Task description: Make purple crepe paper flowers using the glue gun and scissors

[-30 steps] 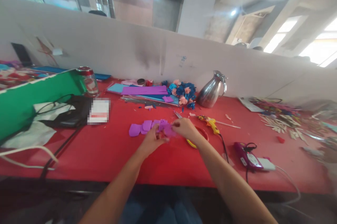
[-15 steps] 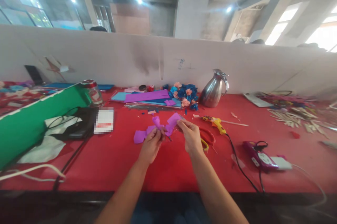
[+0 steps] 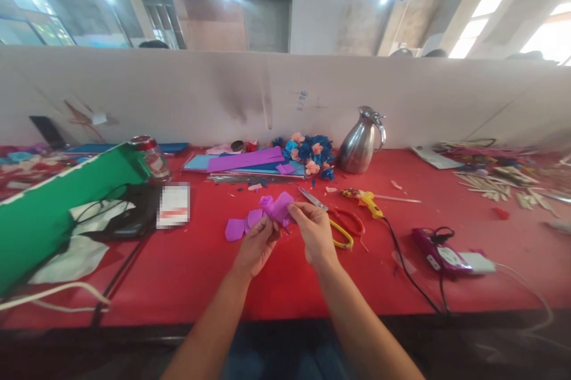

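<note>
Purple Paper Bloom Held Between Two Hands

The left hand (image 3: pixel 260 243) pinches the base of a rolled purple paper flower (image 3: pixel 266 206) above the red tabletop (image 3: pixel 196 273). The right hand (image 3: pixel 314 231) pinches the edge of a flat purple paper petal (image 3: pixel 282 207) against it. Red-and-yellow-handled metal scissors (image 3: pixel 342 236) lie just beside the right hand.

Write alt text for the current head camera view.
Left hand and right hand shape a purple crepe-paper flower above a red table. Scissors and a yellow glue gun lie to the right; paper flowers and a metal jug stand behind.
</note>
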Available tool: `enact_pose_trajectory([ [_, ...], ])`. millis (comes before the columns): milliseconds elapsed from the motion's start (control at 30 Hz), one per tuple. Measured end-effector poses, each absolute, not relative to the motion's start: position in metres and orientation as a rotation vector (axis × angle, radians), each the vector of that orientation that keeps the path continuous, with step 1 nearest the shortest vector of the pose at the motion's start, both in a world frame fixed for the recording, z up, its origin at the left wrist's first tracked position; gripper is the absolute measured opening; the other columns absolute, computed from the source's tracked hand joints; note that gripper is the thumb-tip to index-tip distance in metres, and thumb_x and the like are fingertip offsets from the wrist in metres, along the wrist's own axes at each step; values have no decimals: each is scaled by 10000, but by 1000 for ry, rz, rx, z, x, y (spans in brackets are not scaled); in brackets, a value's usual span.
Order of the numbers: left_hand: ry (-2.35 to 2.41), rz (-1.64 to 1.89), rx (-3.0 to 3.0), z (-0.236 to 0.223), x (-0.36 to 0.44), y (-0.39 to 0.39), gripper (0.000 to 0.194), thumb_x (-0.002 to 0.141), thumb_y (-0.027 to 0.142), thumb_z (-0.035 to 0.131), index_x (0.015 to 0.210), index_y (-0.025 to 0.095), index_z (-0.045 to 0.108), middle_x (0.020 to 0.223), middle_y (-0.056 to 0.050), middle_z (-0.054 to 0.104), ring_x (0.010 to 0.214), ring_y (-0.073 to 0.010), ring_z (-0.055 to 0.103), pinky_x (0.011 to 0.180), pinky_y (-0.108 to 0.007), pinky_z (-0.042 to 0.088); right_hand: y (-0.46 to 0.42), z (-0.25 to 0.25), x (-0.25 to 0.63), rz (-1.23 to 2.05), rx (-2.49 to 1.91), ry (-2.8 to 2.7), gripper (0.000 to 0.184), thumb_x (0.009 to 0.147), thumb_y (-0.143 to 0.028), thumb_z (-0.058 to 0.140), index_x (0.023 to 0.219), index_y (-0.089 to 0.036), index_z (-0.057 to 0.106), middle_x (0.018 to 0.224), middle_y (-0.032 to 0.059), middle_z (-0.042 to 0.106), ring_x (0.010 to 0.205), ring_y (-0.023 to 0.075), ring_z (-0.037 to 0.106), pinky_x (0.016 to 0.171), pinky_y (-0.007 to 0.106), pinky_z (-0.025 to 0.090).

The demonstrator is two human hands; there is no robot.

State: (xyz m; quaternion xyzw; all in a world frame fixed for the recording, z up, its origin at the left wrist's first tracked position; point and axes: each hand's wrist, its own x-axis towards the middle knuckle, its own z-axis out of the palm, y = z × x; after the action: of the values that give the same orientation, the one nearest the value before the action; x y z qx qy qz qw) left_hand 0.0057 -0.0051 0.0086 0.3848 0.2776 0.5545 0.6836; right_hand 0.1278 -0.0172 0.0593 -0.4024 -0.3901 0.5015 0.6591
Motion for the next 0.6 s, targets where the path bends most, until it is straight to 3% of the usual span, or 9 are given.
enact_pose_trajectory([
  [600,646,1269,891,10,9,-5,255,690,360,754,759,166,605,659,43,453,582,-64,369,568,-208,336,-18,55,124,1114,-920,-939,172,704,-338,637,686,-167,646,614,-3,624,585,120,531,597,243,417],
])
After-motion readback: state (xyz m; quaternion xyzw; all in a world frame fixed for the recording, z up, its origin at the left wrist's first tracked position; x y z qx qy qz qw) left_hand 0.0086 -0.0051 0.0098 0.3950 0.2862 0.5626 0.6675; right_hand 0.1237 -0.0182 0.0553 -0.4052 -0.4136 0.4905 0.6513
